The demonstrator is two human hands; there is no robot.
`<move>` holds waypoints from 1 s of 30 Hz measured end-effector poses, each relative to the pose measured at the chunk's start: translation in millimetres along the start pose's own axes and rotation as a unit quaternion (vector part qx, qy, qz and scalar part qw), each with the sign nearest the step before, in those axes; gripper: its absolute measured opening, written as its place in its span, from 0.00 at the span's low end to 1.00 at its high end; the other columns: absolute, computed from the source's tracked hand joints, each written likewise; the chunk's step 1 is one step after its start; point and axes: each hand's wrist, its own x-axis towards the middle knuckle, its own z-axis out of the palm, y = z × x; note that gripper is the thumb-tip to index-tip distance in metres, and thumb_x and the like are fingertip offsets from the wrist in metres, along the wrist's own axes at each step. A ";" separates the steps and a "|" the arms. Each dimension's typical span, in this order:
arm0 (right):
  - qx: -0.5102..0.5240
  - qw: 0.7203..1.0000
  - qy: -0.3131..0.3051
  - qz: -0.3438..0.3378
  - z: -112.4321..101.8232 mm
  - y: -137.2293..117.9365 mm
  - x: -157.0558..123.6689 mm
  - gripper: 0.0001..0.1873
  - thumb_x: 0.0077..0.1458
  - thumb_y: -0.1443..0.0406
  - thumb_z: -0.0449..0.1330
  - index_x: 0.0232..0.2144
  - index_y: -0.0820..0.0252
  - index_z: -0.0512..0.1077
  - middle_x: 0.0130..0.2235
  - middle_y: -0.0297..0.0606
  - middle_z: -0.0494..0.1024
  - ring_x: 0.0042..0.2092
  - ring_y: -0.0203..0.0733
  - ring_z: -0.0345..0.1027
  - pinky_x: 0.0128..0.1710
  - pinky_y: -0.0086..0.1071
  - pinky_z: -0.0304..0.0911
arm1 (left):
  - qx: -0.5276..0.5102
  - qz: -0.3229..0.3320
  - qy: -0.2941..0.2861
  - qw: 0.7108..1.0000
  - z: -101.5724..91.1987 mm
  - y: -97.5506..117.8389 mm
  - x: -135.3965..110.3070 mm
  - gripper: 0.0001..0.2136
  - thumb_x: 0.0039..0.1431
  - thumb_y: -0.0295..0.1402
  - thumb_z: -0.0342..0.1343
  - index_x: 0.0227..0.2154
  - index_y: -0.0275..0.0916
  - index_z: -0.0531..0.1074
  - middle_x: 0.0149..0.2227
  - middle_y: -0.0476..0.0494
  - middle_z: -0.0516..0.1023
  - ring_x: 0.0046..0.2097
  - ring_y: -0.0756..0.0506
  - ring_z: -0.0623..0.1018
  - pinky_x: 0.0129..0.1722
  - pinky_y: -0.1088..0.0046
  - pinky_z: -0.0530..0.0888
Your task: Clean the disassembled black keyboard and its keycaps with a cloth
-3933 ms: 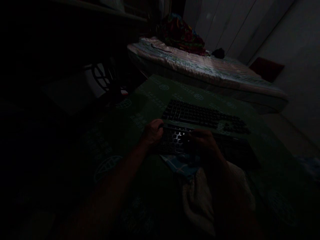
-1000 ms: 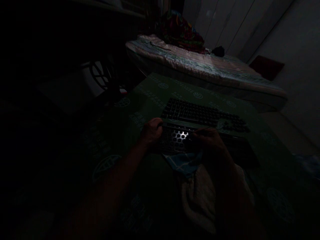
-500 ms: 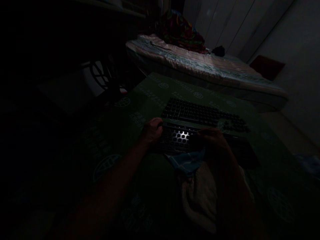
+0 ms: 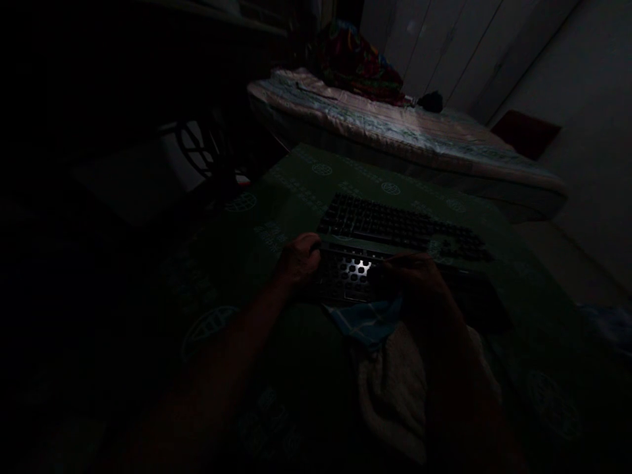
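The scene is very dim. The left hand (image 4: pixel 299 260) rests at the left end of a perforated plate (image 4: pixel 353 275), the fingers curled over its edge and gripping it. The plate lies flat on a green printed cloth (image 4: pixel 296 197), and its holes catch a bright patch of light near the middle.

The right hand (image 4: pixel 415 280) lies over the right part of the plate with its fingers drawn together. A thin, stick-like tool (image 4: pixel 405 258) appears to be pinched at the fingertips, but the light is too poor to be certain. Below the right hand, a blue checked cloth (image 4: pixel 368 322) lies against the near edge of the plate. A pale towel (image 4: pixel 395 388) lies under the right forearm.

Just beyond the plate, a set of dark keys (image 4: pixel 395 227) lies in rows on the same green cloth, close to the plate's far edge. Whether the two touch cannot be told.

Further back stands a bed (image 4: pixel 405 138) with a striped cover. A heap of coloured fabric (image 4: pixel 358 62) lies at its far end, with a small dark object (image 4: pixel 430 101) beside it. A dark metal frame (image 4: pixel 197 148) stands to the left.
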 end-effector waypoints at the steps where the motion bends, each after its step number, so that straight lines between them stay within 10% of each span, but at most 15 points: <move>1: 0.005 1.000 0.012 -0.006 -0.6 0.6 1.0 0.11 0.34 0.60 0.68 0.21 0.62 0.76 0.22 0.37 0.77 0.23 0.39 0.69 0.23 0.30 0.63 | 0.000 0.000 0.001 1.000 0.1 0.0 -0.1 0.11 0.48 0.25 0.45 0.33 0.38 0.70 0.40 0.43 0.75 0.44 0.45 0.74 0.47 0.67 0.71; 30: -0.009 0.998 0.057 -0.036 -2.4 7.9 11.5 0.16 0.29 0.56 0.68 0.18 0.62 0.73 0.20 0.36 0.75 0.22 0.39 0.68 0.24 0.31 0.63 | -0.003 -0.001 0.003 1.000 0.5 -0.5 0.0 0.11 0.49 0.25 0.45 0.34 0.37 0.70 0.40 0.42 0.75 0.44 0.44 0.74 0.47 0.67 0.71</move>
